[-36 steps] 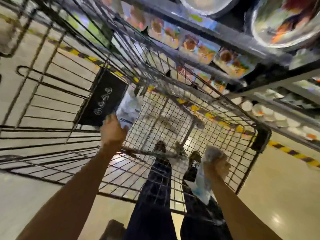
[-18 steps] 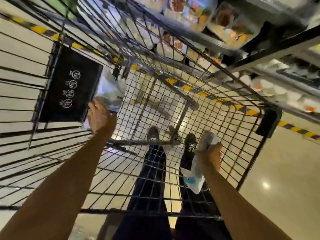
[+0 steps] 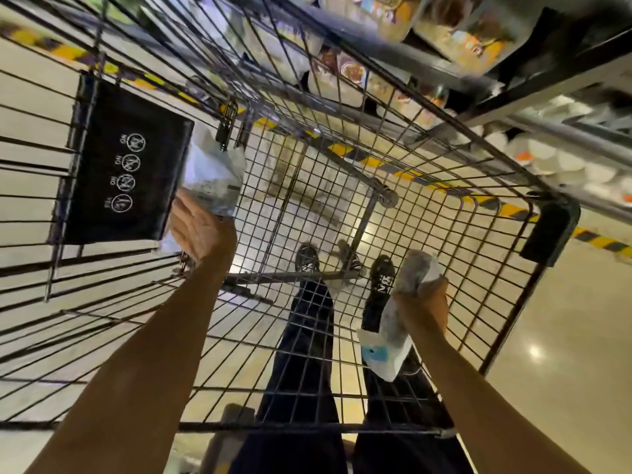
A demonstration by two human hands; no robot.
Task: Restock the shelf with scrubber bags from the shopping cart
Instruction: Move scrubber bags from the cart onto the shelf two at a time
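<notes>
I look straight down into a wire shopping cart (image 3: 403, 213). My left hand (image 3: 200, 227) is inside it at the left, with its fingers on the lower end of a clear scrubber bag (image 3: 213, 176) that leans against the cart's black child-seat panel (image 3: 124, 179). My right hand (image 3: 424, 299) grips a second scrubber bag (image 3: 393, 343) by its middle near the cart's right side. That bag's white and blue label end hangs down below my fist. The shelf (image 3: 444, 46) with packaged goods runs across the top right.
My legs and black shoes (image 3: 307, 261) show through the cart's wire floor. Yellow-and-black hazard tape (image 3: 369, 162) marks the floor along the shelf base. White bowls (image 3: 561, 162) fill a lower shelf at right. Open tiled floor lies at the right.
My view has tilted further down into the cart. My left hand has stayed on the bag by the black panel, and my right hand has kept its grip on the other bag.
</notes>
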